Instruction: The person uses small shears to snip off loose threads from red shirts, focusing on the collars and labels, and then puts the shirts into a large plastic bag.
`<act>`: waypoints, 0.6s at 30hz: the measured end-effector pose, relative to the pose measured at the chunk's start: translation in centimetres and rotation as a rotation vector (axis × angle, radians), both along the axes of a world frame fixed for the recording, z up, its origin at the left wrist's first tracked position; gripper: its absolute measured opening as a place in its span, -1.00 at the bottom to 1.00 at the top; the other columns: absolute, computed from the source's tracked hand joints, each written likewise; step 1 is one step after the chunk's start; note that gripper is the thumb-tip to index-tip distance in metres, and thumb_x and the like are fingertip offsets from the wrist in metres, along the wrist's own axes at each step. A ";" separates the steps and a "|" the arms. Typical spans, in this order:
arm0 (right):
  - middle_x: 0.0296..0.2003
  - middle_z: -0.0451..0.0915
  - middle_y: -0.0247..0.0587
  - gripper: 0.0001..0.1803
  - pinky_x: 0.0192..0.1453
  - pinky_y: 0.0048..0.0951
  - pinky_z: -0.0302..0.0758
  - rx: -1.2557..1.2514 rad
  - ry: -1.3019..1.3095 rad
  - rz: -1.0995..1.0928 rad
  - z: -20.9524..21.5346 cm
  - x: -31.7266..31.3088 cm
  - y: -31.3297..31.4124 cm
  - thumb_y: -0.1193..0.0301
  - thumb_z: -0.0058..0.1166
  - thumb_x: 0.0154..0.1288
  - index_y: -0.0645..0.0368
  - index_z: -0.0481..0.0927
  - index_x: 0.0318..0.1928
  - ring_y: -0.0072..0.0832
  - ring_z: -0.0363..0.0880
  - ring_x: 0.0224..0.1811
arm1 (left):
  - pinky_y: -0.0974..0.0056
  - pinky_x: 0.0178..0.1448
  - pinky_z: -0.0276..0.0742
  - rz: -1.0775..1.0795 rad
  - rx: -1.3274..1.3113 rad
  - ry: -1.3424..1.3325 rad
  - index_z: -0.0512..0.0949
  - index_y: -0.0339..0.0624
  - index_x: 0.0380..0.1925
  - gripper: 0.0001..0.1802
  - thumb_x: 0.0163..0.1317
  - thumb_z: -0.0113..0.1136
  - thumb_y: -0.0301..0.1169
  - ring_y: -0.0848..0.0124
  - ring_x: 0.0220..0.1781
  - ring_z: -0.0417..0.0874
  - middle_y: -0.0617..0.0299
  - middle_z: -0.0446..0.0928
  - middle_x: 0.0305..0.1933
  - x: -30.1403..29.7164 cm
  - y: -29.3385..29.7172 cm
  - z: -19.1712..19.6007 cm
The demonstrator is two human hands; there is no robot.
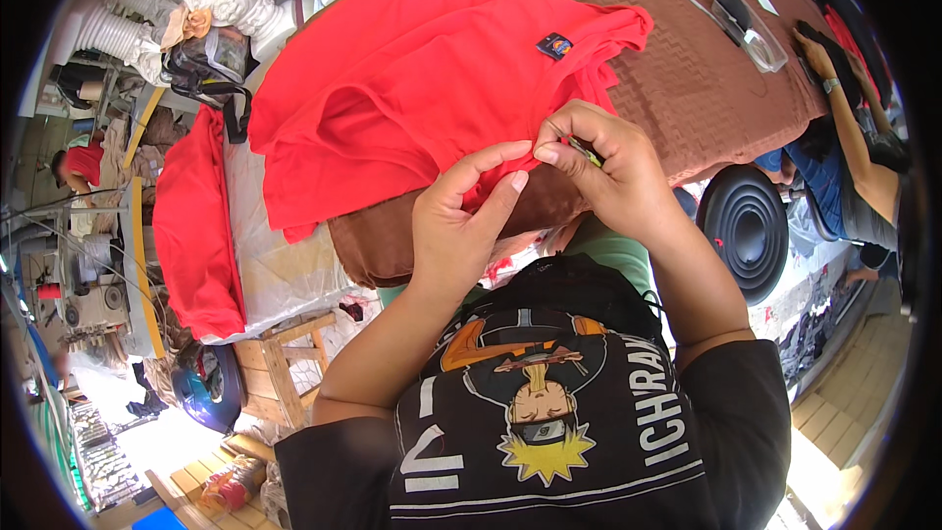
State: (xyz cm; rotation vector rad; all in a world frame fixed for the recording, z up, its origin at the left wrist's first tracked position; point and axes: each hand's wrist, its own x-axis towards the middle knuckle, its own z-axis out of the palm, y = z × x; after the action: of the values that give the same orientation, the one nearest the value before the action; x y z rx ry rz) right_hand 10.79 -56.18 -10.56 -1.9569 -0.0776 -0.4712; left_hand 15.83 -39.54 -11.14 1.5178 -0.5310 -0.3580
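A red garment with a dark label at its neck lies spread over a brown cloth-covered table. In front of me, my left hand pinches its near edge between thumb and index finger. Close beside it, my right hand is closed, thumb and index fingertips together at the same edge. Tucked in the right hand is a small yellow-green tool, mostly hidden by the fingers; its kind does not show. Whether a thread lies between the fingertips is too small to tell.
More red cloth hangs over a plastic-covered surface at left. Clear-lensed glasses lie on the table's far right. Another person's arm rests at the right edge, near a round black stool. A wooden crate stands lower left.
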 end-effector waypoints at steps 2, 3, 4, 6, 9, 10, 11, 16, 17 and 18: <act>-0.48 0.44 -0.32 -0.87 -0.28 -0.56 0.34 0.056 0.032 0.001 -0.1 -0.1 0.1 0.45 0.12 0.22 0.25 0.48 -0.36 -0.59 0.39 -0.41 | 0.46 -0.01 0.44 0.008 0.023 -0.056 0.57 -0.27 -0.16 -0.76 0.13 0.24 -0.53 0.60 -0.12 0.54 0.24 0.61 -0.18 0.1 -0.1 -0.1; -0.47 0.47 -0.29 -0.87 -0.28 -0.54 0.36 0.076 0.040 0.010 -0.2 -0.1 0.2 0.45 0.13 0.22 0.25 0.49 -0.34 -0.58 0.41 -0.41 | 0.46 -0.02 0.44 0.020 0.037 -0.091 0.57 -0.27 -0.18 -0.77 0.13 0.25 -0.53 0.59 -0.13 0.55 0.24 0.61 -0.18 0.2 -0.2 -0.4; -0.46 0.49 -0.27 -0.86 -0.29 -0.53 0.38 0.095 0.047 0.020 -0.2 -0.2 0.3 0.45 0.14 0.21 0.26 0.50 -0.32 -0.56 0.44 -0.41 | 0.46 -0.03 0.44 0.031 0.051 -0.126 0.58 -0.27 -0.20 -0.79 0.12 0.26 -0.53 0.59 -0.14 0.55 0.23 0.61 -0.19 0.3 -0.3 -0.5; -0.45 0.51 -0.25 -0.85 -0.28 -0.52 0.40 0.136 0.074 0.046 -0.2 -0.3 0.3 0.44 0.15 0.21 0.27 0.51 -0.30 -0.57 0.46 -0.41 | 0.46 -0.04 0.44 0.036 0.043 -0.097 0.58 -0.28 -0.21 -0.79 0.11 0.27 -0.53 0.60 -0.15 0.55 0.23 0.61 -0.20 0.2 -0.5 -0.5; -0.46 0.51 -0.27 -0.82 -0.27 -0.55 0.39 0.256 0.178 0.090 0.0 -0.4 0.0 0.41 0.16 0.21 0.28 0.52 -0.29 -0.62 0.45 -0.39 | 0.47 -0.04 0.44 0.043 0.034 -0.094 0.58 -0.27 -0.21 -0.78 0.10 0.27 -0.54 0.61 -0.16 0.54 0.24 0.61 -0.21 0.0 -0.5 -0.2; -0.46 0.51 -0.27 -0.81 -0.26 -0.56 0.40 0.334 0.245 0.103 0.1 -0.4 -0.1 0.39 0.17 0.20 0.27 0.52 -0.28 -0.62 0.45 -0.38 | 0.48 -0.05 0.44 0.045 0.031 -0.099 0.57 -0.27 -0.21 -0.78 0.10 0.27 -0.54 0.61 -0.16 0.54 0.25 0.61 -0.21 -0.1 -0.5 -0.2; -0.47 0.51 -0.27 -0.79 -0.25 -0.57 0.40 0.411 0.312 0.114 0.2 -0.5 -0.3 0.38 0.18 0.20 0.27 0.52 -0.27 -0.63 0.45 -0.37 | 0.48 -0.05 0.44 0.048 0.024 -0.079 0.57 -0.27 -0.20 -0.77 0.10 0.27 -0.55 0.61 -0.16 0.54 0.25 0.61 -0.21 -0.1 -0.5 -0.2; -0.34 0.54 -0.19 -0.70 -0.21 -0.51 0.43 0.173 0.070 0.027 1.1 -1.2 -0.8 0.31 0.22 0.16 0.25 0.50 -0.21 -0.51 0.50 -0.32 | 0.47 -0.05 0.45 0.086 0.013 -0.111 0.56 -0.28 -0.16 -0.74 0.10 0.26 -0.56 0.61 -0.14 0.53 0.27 0.59 -0.20 -0.2 -0.4 0.3; -0.31 0.54 -0.17 -0.68 -0.20 -0.50 0.44 0.121 0.034 0.006 1.1 -1.4 -1.0 0.30 0.22 0.15 0.25 0.49 -0.20 -0.49 0.51 -0.30 | 0.47 -0.04 0.45 0.093 0.005 -0.122 0.55 -0.28 -0.16 -0.74 0.11 0.26 -0.57 0.61 -0.14 0.53 0.26 0.58 -0.19 -0.2 -0.4 0.3; -0.28 0.53 -0.15 -0.67 -0.19 -0.42 0.46 0.063 -0.020 0.011 0.9 -1.5 -1.2 0.30 0.23 0.12 0.24 0.49 -0.19 -0.38 0.55 -0.24 | 0.47 -0.04 0.45 0.103 -0.003 -0.133 0.55 -0.29 -0.15 -0.73 0.11 0.26 -0.57 0.61 -0.14 0.53 0.25 0.58 -0.19 -0.2 -0.4 0.3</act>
State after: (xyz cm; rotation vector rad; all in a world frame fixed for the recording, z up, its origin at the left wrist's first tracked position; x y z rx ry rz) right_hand 9.27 -57.42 -9.71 -1.8895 -0.0850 -0.4809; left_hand 15.65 -39.97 -10.87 1.5664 -0.5550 -0.1772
